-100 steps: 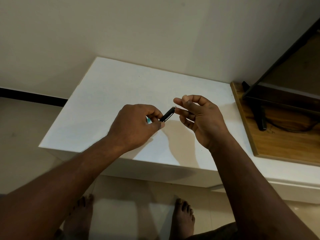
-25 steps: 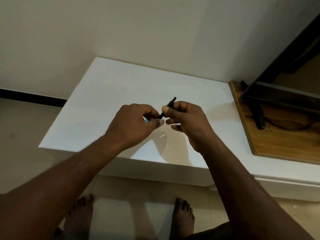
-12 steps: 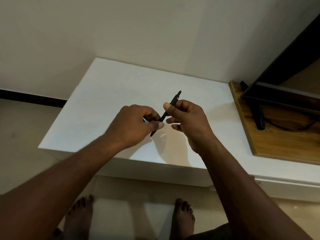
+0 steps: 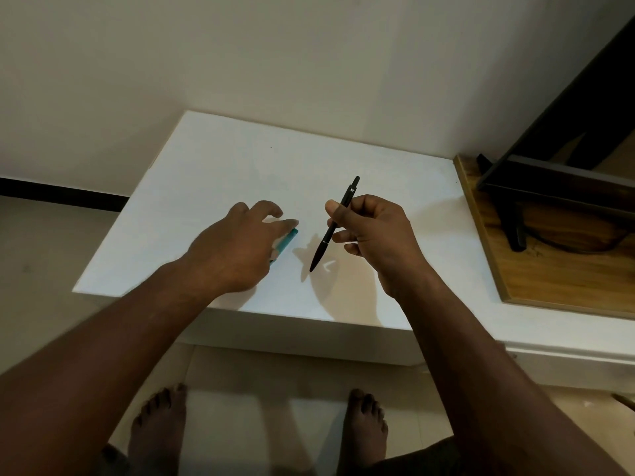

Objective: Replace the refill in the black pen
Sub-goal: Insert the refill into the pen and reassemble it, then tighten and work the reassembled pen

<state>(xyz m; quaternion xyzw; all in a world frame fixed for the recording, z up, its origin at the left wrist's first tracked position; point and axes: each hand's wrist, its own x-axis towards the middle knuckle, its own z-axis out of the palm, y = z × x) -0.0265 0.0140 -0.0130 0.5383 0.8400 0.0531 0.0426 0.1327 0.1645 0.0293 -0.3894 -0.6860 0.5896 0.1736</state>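
The white tabletop (image 4: pixel 240 166) took up most of the head view, its far edge against the wall and a wooden board (image 4: pixel 549 269) with a dark stand on it lying off to the right; the person's two forearms reached in over the near edge, bare feet showing on the floor below. The right hand (image 4: pixel 374 235) was closed on the black pen (image 4: pixel 335 225), pinching it about mid-barrel between thumb and forefinger, the other fingers curled loosely beneath; the pen looked whole, with no gap or loose part visible along the barrel. Its long axis ran steeply, clicker end up and away toward the wall, writing tip down and toward the person, the tip close above the tabletop, though whether it touched could not be told. The left hand (image 4: pixel 237 245) lay spread and low over the tabletop, fingers loose and gripping nothing, well apart from the pen; a teal object (image 4: pixel 285 243) showed just under its fingertips, too hidden to name. By my judgement the pen seemed reassembled and the task near its end; any coming move turned on the right hand alone, which held the pen already, and on the downward-pointing tip, which stood nearer the surface than the clicker; laying the pen flat would mean lowering that upper end.
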